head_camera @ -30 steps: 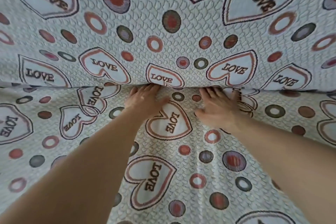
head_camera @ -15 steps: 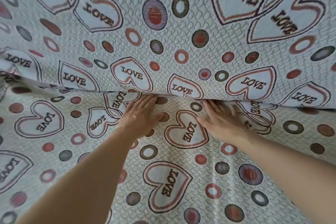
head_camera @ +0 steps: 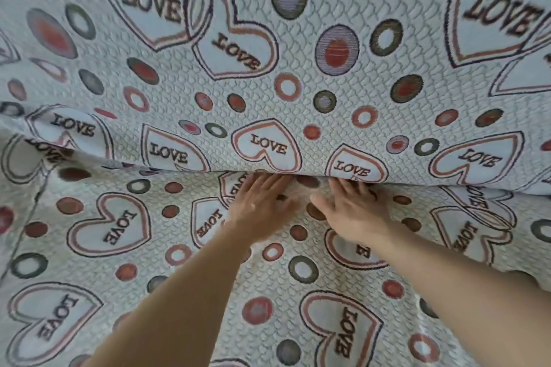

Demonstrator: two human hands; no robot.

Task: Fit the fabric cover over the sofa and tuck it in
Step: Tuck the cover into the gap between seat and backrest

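1. Fabric cover (head_camera: pixel 298 110), a pale quilted cloth printed with "LOVE" hearts and coloured rings, fills the whole frame. It lies over the sofa, which is hidden beneath it.
2. Its upper half rises over the back, and its lower half spreads over the seat.
3. A long crease (head_camera: pixel 167 169) runs across the middle of the frame, where the upper part overhangs the lower.
4. The left hand (head_camera: pixel 262 202) lies flat on the seat part just left of centre. Its fingers are straight and close together, with the tips at the crease.
5. The right hand (head_camera: pixel 351 211) lies flat just beside it. Its fingers are straight and slightly spread, with the tips under the overhang, and it grips nothing.
6. The thumbs point toward each other, near but apart.
7. Two bare forearms reach in from the lower edge.
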